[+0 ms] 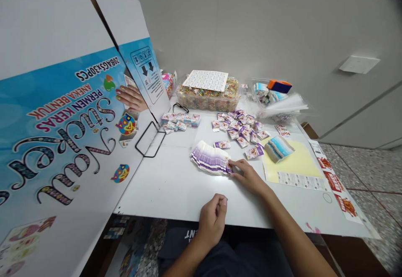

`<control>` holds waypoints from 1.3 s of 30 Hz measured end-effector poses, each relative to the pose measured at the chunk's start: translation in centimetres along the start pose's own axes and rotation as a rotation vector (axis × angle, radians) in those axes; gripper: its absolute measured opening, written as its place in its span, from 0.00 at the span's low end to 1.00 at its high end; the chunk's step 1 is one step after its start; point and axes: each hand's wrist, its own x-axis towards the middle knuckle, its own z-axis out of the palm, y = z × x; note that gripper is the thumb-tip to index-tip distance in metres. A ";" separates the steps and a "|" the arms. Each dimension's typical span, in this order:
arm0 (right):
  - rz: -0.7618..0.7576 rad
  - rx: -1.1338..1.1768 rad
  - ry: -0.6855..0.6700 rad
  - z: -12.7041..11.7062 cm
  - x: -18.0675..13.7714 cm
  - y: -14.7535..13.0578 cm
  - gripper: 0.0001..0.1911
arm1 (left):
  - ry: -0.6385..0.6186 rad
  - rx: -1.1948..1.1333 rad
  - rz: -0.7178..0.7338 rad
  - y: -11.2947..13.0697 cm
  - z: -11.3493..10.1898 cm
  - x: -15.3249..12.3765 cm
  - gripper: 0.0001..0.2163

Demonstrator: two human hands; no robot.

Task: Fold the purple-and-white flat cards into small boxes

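Right hand point(248, 176), grip open, fingertips on the fanned purple packets point(210, 159); left hand point(212, 218) fisted shut. Lifting 1 packet needs a fine pinch.

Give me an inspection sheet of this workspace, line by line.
surface: white table, crowded towards the back.
job's things: fanned purple stack in front of the person; packets scattered behind it.
clutter: candy tub under a printed sheet; yellow sheet bearing a blue stack; bags at the back right; carton on the left.
hands: right hand open, fingertips on the purple stack; left hand closed at the table's near edge; another person's hand by the carton.
cables: nothing seen.
surroundings: grey wall; tiled floor.
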 end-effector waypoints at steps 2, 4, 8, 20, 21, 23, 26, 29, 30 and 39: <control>-0.021 0.006 0.073 0.1 -0.3 -0.2 0.16 | -0.001 -0.045 -0.021 0.2 -0.1 0.1 0.19; -0.032 -0.001 0.183 0.5 -1.4 -0.8 0.17 | -0.016 -0.143 -0.079 0.5 -0.5 0.3 0.21; -0.199 -0.091 0.320 2.3 -6.5 -2.6 0.18 | -0.144 -0.574 -0.249 1.3 -1.8 0.5 0.27; -0.138 0.059 0.089 3.7 -13.8 -9.6 0.37 | -0.478 -0.711 -0.327 0.3 -1.0 -1.7 0.34; -0.071 0.115 0.013 3.2 -13.1 -10.3 0.32 | -0.477 -0.680 -0.312 -0.2 -0.5 -2.0 0.36; 0.009 0.236 -0.150 2.1 -11.8 -11.2 0.21 | -0.358 -0.678 -0.364 -1.2 0.2 -2.6 0.39; 0.042 0.354 -0.245 1.1 -10.8 -11.7 0.17 | -0.371 -0.662 -0.370 -1.7 0.7 -2.9 0.38; 0.039 0.324 -0.189 1.3 -10.7 -11.4 0.26 | -0.392 -0.708 -0.326 -0.7 0.6 -2.7 0.32; 0.024 0.292 -0.180 1.6 -10.8 -11.3 0.28 | -0.374 -0.757 -0.353 -0.3 0.5 -2.5 0.30; 0.031 0.376 -0.106 2.6 -11.7 -10.7 0.18 | -0.478 -0.724 -0.465 1.1 -0.7 -2.3 0.28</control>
